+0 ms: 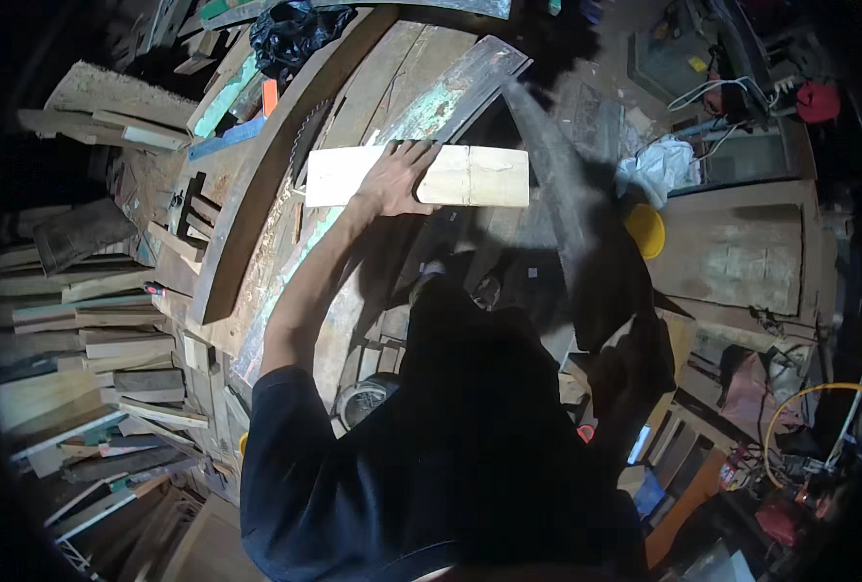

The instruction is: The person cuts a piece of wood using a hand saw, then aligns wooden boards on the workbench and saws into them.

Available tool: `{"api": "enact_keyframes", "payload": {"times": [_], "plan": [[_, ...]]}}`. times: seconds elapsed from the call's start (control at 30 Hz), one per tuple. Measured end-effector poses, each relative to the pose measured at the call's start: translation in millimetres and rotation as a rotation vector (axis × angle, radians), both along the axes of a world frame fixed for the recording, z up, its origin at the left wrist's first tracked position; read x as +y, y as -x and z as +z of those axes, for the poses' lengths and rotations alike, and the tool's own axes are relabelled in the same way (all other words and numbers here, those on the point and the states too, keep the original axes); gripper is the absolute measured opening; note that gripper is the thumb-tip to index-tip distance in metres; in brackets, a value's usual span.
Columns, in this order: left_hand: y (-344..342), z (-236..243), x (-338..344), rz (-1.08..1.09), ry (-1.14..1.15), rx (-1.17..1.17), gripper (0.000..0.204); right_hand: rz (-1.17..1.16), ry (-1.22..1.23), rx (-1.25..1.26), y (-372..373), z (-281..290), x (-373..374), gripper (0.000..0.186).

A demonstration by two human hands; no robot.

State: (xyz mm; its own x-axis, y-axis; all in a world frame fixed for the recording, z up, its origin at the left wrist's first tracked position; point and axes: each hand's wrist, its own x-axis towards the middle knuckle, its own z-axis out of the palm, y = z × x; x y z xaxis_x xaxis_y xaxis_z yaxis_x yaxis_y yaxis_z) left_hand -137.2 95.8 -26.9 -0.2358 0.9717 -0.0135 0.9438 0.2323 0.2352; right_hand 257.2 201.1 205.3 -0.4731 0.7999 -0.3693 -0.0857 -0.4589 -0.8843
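Note:
My left hand (397, 182) grips a short pale wooden board (497, 177), its fingers over the far edge and its thumb along the near edge. A dark line crosses the board right of my hand. The board rests over a worn plank (440, 102) with flaking green paint. Close to the board's right end stretches the long grey blade of a handsaw (569, 209), narrow at the far tip and broad towards me. In deep shadow, my right hand (623, 357) is closed at the saw's broad end; the handle is hardly visible.
A thick curved wooden beam (256, 209) lies left of the plank, with a black plastic bag (295, 37) beyond it. Stacked wood offcuts (130, 339) fill the left. At the right are a yellow round object (645, 231), a wooden panel (736, 254) and a yellow hose (790, 400).

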Motion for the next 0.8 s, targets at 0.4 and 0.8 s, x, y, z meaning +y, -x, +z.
{"api": "enact_keyframes", "payload": {"times": [0.4,0.8], "plan": [[15,10,18,-0.162,0.053,-0.068,0.118,-0.154,-0.141,-0.302,73,15,-72,0.029],[15,15,17,-0.172,0.075,-0.092,0.116,0.144,-1.178,-0.552,102,-13,-73,0.014]]}}
